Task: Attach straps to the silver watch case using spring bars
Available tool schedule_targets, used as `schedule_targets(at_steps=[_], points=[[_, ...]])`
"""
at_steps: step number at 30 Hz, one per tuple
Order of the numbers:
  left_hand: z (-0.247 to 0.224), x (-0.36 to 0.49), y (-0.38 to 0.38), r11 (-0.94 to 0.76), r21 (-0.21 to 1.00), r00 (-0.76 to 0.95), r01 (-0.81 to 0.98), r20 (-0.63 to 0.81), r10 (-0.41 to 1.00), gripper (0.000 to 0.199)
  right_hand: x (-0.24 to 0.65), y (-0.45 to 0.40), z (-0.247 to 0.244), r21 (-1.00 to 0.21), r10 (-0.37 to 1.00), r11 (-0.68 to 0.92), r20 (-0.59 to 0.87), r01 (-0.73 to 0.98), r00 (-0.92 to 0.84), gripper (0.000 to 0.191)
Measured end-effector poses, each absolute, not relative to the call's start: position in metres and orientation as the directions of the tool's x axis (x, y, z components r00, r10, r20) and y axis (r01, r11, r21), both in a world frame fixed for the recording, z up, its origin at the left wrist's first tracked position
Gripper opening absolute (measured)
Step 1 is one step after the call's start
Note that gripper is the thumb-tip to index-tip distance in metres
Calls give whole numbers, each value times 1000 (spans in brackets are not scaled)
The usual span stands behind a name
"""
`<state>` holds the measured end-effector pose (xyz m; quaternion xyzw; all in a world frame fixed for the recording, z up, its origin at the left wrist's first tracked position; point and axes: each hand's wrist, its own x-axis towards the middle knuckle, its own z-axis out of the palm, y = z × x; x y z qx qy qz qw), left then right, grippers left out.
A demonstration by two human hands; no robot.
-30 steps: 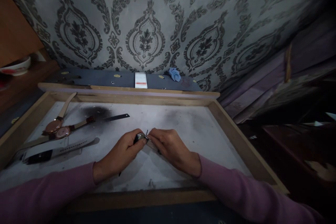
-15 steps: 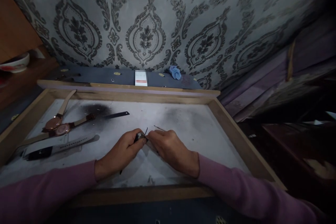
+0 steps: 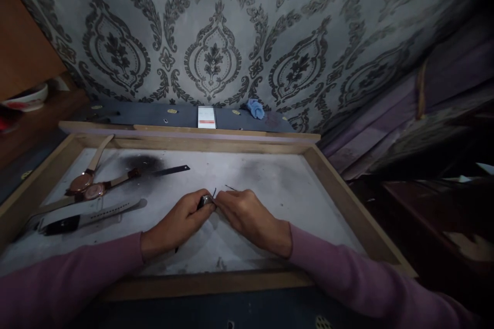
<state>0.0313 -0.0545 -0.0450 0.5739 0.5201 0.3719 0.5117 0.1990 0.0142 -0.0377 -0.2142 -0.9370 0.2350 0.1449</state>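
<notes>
Over the middle of the tray, my left hand is closed around a small dark, shiny watch, its case showing between thumb and fingers. A thin dark piece sticks up beside the case. My right hand meets the watch from the right with fingers pinched together; what they grip is hidden. Just beyond its knuckles shows a thin, pointed metal tool, and I cannot tell whether it is held or lying there. Left of my hands lie two rose-gold watches and a white-strapped watch.
A wooden-rimmed tray with a white, smudged bottom surrounds the work. A dark flat blade lies inside it. Behind the rim are a phone and a crumpled blue cloth. At far left stands a bowl.
The view has shifted slightly. Both hands stay together at the watch, with the right fingers turned a little; nothing has been put down or picked up.
</notes>
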Motion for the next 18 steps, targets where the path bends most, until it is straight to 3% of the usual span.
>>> schedule_targets(at_steps=[7, 10, 18], points=[[-42, 30, -52, 67, 982, 209, 175, -104, 972, 16, 197, 18, -40, -599, 502, 757, 278, 261, -819, 29], [-41, 30, -52, 64, 982, 218, 176, -102, 971, 17, 197, 17, -37, -676, 539, 691, 246, 256, -805, 30], [-40, 28, -52, 91, 990, 196, 107, -110, 974, 22, 198, 18, -24, -961, 626, 172, -61, 215, -777, 31]])
